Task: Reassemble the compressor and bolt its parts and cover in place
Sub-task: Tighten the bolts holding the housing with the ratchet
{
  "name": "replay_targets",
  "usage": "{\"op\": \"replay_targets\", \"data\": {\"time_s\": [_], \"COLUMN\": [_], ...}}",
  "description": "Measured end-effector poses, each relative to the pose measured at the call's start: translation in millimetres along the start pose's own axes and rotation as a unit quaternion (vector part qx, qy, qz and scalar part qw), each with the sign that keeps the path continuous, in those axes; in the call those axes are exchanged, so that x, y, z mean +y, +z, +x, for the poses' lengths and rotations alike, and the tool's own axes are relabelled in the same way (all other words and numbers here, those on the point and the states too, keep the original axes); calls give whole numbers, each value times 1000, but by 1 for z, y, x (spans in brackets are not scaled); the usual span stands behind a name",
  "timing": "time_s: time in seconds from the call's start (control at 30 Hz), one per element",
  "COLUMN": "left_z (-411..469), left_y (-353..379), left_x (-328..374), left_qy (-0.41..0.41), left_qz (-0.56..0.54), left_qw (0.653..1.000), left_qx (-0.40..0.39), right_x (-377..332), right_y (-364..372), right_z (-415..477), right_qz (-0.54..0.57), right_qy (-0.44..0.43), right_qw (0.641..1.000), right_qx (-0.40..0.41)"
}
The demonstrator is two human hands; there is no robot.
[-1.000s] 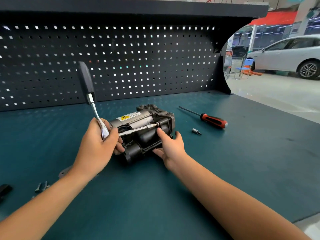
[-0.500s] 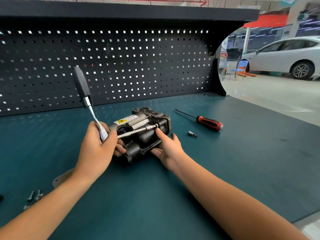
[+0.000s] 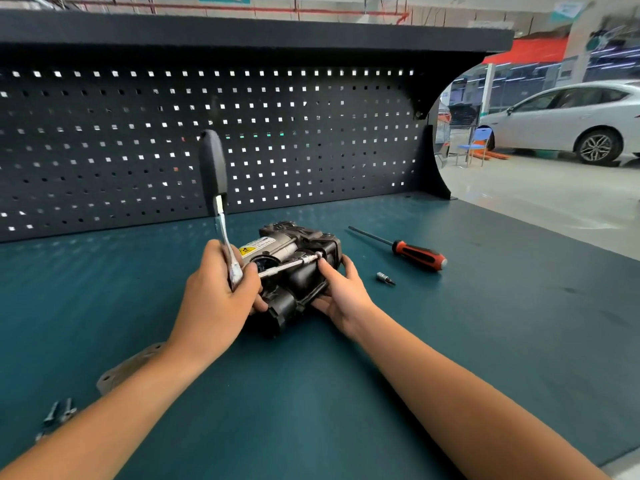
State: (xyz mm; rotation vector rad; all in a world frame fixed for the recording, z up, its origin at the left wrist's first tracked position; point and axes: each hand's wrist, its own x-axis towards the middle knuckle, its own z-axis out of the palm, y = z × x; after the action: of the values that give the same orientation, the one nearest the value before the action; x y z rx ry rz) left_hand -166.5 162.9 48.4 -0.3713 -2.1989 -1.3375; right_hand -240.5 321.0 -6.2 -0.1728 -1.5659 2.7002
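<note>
head view: the wide teal workbench top (image 3: 485,323) fills most of what you see. a black perforated metal back panel (image 3: 104,150) stands along its far edge, and a white car (image 3: 568,119) is parked on the floor beyond, to the right. the black compressor with a silver cylinder and yellow warning label (image 3: 287,299) lies at the middle of the bench, between your hands. your left hand (image 3: 214,299) is clamped round the head of a chrome ratchet wrench with a black handle (image 3: 213,164), which points up and away from you. its slim silver extension bar (image 3: 284,266) runs rightward across the compressor to the housing near its right end. your right hand (image 3: 343,292) clasps that end, fingers curled behind it. a red-and-black screwdriver (image 3: 419,255) lies right of the compressor, apart from it. a grey metal plate with holes (image 3: 128,368) lies flat beside your left forearm, near loose silver bolts (image 3: 59,412) at the front left. a small silver socket bit (image 3: 384,277) sits between the screwdriver and your right hand.
</note>
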Motion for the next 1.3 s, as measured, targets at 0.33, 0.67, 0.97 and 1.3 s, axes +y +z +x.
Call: {"op": "replay_targets", "data": {"time_s": [0.33,0.67,0.97,1.3], "left_z": [6,5,2,-4], "left_y": [5,7,9,23], "left_x": [-3,-6,-7,-2], "left_qy": [-12,-15,-18,-121], "left_qz": [-11,-13,-9,-104], "left_qw": [1000,1000,1000,983], "left_qx": [12,13,23,85], "right_x": [-12,-29,-29,-28], "right_y": [-23,-29,-28,-29], "right_z": [10,22,22,21], "right_qz": [-316,-502,-521,-502], "right_qy": [-150,-202,-220,-210], "right_qw": [935,841,825,839], "right_qx": [60,8,20,23]}}
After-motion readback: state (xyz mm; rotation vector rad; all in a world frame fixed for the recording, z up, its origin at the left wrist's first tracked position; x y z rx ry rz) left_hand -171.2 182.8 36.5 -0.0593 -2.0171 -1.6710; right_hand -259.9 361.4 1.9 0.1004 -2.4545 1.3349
